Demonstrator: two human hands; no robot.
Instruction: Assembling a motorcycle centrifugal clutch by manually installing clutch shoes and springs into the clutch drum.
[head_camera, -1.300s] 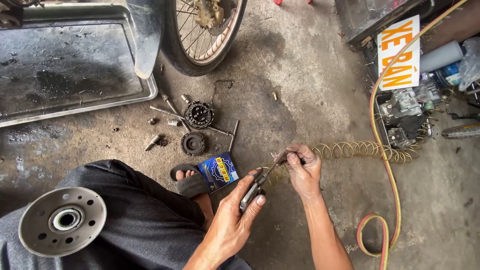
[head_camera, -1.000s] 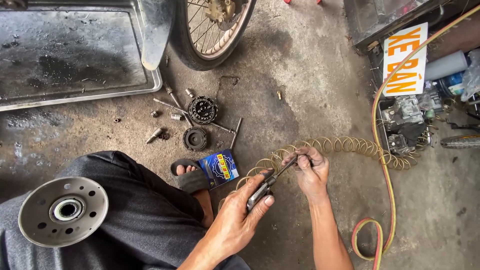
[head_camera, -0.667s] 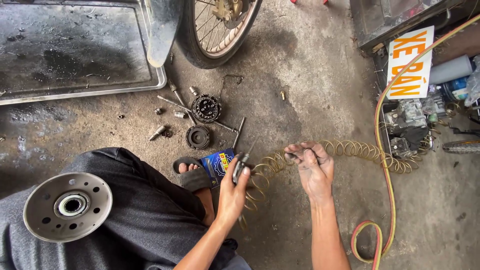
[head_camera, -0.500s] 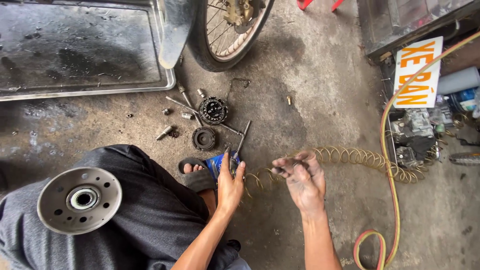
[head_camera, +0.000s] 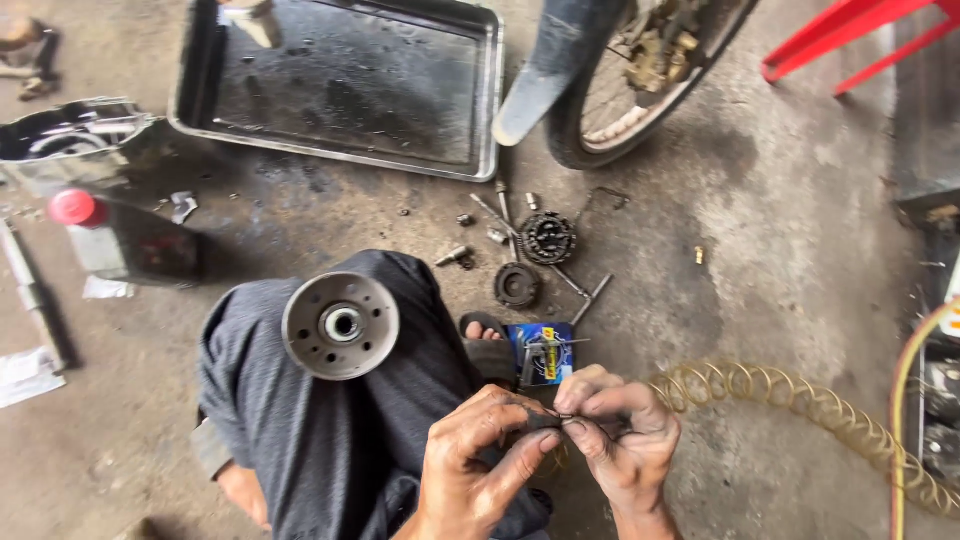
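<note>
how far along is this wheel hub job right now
Done: the hub is off and rests on the knee; sprocket, bearing and bolts lie on the floor. In hand: left hand and right hand pinch a small dark part together. Left: the loose parts remain unfitted.

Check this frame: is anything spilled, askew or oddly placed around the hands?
A round metal hub sits balanced on the person's knee, not on the floor. Bolts and a sprocket lie scattered on stained concrete. Both the left hand and right hand pinch something small; nothing looks spilled.
</note>
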